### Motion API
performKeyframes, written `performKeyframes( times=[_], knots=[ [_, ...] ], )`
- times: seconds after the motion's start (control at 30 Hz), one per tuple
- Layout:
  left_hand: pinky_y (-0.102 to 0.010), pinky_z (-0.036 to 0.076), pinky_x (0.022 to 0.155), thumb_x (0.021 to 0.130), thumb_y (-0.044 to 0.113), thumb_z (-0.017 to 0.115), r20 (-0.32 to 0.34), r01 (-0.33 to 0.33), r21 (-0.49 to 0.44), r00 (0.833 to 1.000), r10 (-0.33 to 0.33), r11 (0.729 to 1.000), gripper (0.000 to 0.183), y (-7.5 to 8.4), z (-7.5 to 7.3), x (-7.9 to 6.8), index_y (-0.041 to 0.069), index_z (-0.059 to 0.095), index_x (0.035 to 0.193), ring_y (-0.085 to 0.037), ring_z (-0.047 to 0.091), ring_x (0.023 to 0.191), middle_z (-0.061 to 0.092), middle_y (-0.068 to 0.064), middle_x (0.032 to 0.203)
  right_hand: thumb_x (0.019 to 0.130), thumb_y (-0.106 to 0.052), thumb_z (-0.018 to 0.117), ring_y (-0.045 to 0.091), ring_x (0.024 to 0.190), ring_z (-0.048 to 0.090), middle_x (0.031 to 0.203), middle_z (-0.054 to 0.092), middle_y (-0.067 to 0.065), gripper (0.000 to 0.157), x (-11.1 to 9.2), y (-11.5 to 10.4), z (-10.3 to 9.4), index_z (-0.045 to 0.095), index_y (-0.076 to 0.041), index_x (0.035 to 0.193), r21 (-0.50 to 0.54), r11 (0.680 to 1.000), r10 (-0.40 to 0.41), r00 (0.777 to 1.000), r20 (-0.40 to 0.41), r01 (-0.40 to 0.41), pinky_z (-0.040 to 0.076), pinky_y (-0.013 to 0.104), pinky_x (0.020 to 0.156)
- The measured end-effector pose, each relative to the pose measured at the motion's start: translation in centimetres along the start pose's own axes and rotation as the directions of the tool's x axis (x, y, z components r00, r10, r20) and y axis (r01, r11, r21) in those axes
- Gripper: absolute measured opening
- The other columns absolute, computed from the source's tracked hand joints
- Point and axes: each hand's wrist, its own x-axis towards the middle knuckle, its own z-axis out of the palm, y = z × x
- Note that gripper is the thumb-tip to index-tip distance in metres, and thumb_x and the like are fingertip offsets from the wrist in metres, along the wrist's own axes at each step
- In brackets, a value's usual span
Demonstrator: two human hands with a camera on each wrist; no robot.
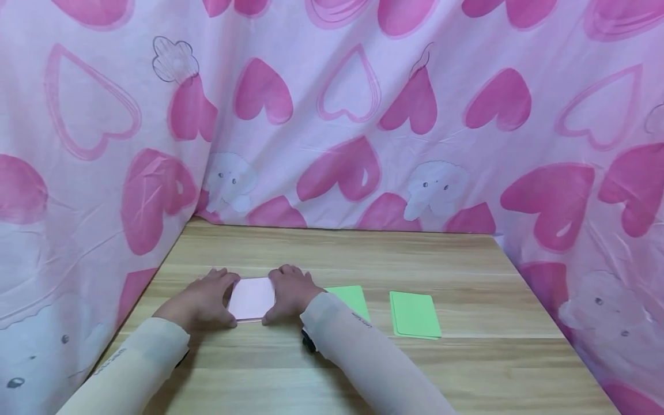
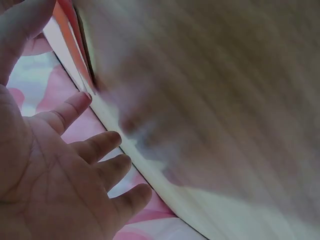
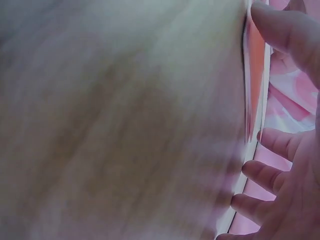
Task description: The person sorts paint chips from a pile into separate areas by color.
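Note:
A stack of square cards with a pale pink top [image 1: 252, 298] lies between both hands at the left of the table. My left hand [image 1: 207, 297] holds its left side, thumb at the near corner and index finger at the far corner. On the opposite side my right hand [image 1: 293, 291] grips it the same way. Orange and pinkish layers show along the edge of the stack [image 3: 256, 65] in the right wrist view. In the left wrist view the index fingertip [image 2: 85, 96] meets the stack's corner, while the other fingers spread beside it.
Right of the hands lies a green card [image 1: 353, 300], partly covered by the right wrist. Farther right is a small pile of green cards [image 1: 417, 314], slightly offset from each other. A pink heart-patterned curtain [image 1: 339, 167] encloses the wooden table [image 1: 493, 369] at the back and sides.

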Motion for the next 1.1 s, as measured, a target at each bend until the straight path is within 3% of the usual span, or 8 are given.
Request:
performKeyframes(
  times=[0.2, 0.37, 0.47, 0.57, 0.7, 1.1],
  knots=[
    [-0.076, 0.021, 0.121, 0.066, 0.039, 0.098, 0.021, 0.029, -0.009, 0.999, -0.029, 1.000, 0.106, 0.2, 0.2, 0.1, 0.010, 0.048, 0.155, -0.059, 0.019, 0.154, 0.030, -0.033, 0.166, 0.067, -0.063, 0.091, 0.020, 0.132, 0.047, 0.142, 0.053, -0.004, 0.094, -0.1, -0.3, -0.1, 0.053, -0.024, 0.144, -0.027, 0.999, 0.019, 1.000, 0.010, -0.019, 0.039, 0.058, 0.118],
    [-0.076, 0.019, 0.121, 0.065, 0.039, 0.099, 0.028, 0.028, -0.019, 0.999, -0.027, 0.999, 0.109, 0.4, 0.2, 0.2, 0.011, 0.047, 0.156, -0.058, 0.017, 0.155, 0.029, -0.032, 0.167, 0.065, -0.064, 0.091, 0.020, 0.138, 0.044, 0.148, 0.051, -0.004, 0.102, 0.0, 0.4, 0.1, 0.049, -0.024, 0.149, 0.013, 1.000, 0.027, 0.999, 0.016, -0.028, 0.035, 0.059, 0.122],
    [-0.076, 0.019, 0.122, 0.065, 0.042, 0.099, 0.017, 0.012, -0.018, 1.000, -0.012, 1.000, 0.110, 0.5, 0.4, 0.4, 0.012, 0.047, 0.157, -0.056, 0.018, 0.156, 0.030, -0.030, 0.167, 0.067, -0.063, 0.091, 0.021, 0.147, 0.040, 0.155, 0.047, -0.003, 0.106, -0.4, 1.3, -0.1, 0.047, -0.024, 0.154, 0.038, 0.999, 0.029, 0.999, 0.023, -0.030, 0.032, 0.061, 0.124],
    [-0.074, 0.023, 0.122, 0.066, 0.044, 0.097, -0.013, -0.049, 0.021, 0.999, 0.049, 0.999, 0.109, 1.1, 0.8, 0.7, 0.008, 0.047, 0.156, -0.057, 0.022, 0.154, 0.037, -0.028, 0.165, 0.070, -0.061, 0.091, 0.023, 0.154, 0.034, 0.162, 0.043, 0.000, 0.109, -1.5, 2.4, -0.9, 0.043, -0.022, 0.159, 0.061, 0.997, 0.038, 0.999, 0.027, -0.040, 0.028, 0.063, 0.126],
    [-0.073, 0.027, 0.121, 0.069, 0.045, 0.094, -0.048, -0.118, 0.068, 0.991, 0.121, 0.991, 0.108, 2.5, 1.2, 1.2, 0.002, 0.046, 0.155, -0.058, 0.027, 0.153, 0.042, -0.027, 0.162, 0.072, -0.057, 0.092, 0.026, 0.156, 0.032, 0.164, 0.040, 0.004, 0.111, -3.8, 4.5, -2.1, 0.040, -0.020, 0.162, 0.097, 0.993, 0.070, 0.997, 0.021, -0.072, 0.024, 0.064, 0.127],
    [-0.073, 0.018, 0.124, 0.073, 0.046, 0.093, -0.045, -0.195, 0.021, 0.980, 0.196, 0.981, 0.102, 8.3, 2.0, 3.3, 0.004, 0.048, 0.155, -0.051, 0.021, 0.158, 0.036, -0.026, 0.167, 0.069, -0.053, 0.095, 0.033, 0.155, 0.032, 0.164, 0.039, 0.009, 0.109, -9.4, 11.8, -4.2, 0.044, -0.018, 0.159, 0.073, 0.988, 0.138, 0.990, -0.002, -0.137, 0.025, 0.065, 0.126]
  ],
)
